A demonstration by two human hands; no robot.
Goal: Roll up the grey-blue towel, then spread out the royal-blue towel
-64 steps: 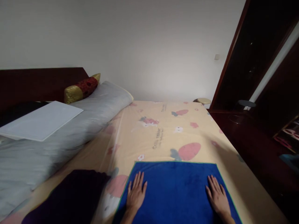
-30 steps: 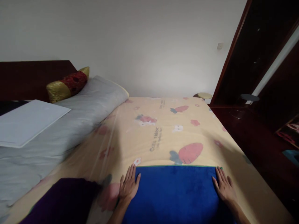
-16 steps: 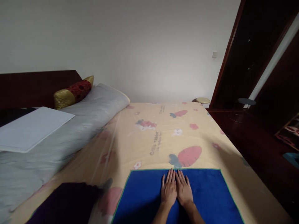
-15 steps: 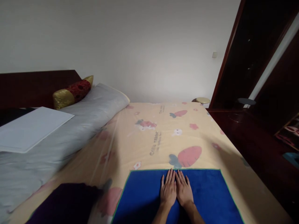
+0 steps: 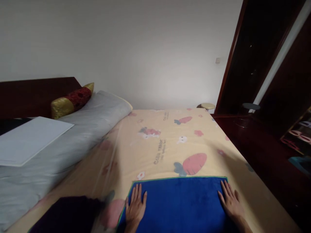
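A blue towel (image 5: 181, 204) with a thin green edge lies flat on the near part of a bed covered by a cream sheet printed with carrots (image 5: 170, 142). My left hand (image 5: 134, 207) rests palm down, fingers stretched, on the towel's far left corner. Flat and open too, my right hand (image 5: 229, 202) presses the far right corner. Neither hand holds anything.
A dark purple cloth (image 5: 66, 215) lies left of the towel. A grey duvet (image 5: 60, 142) with a white board (image 5: 29, 139) and a red and gold bolster (image 5: 71, 98) sits at the left. Dark wooden furniture (image 5: 262, 97) borders the bed's right side; a small round stool (image 5: 207, 105) stands behind.
My hands were together at the towel's far middle half a second ago. They have slid apart, one to each far corner, still flat on the cloth.
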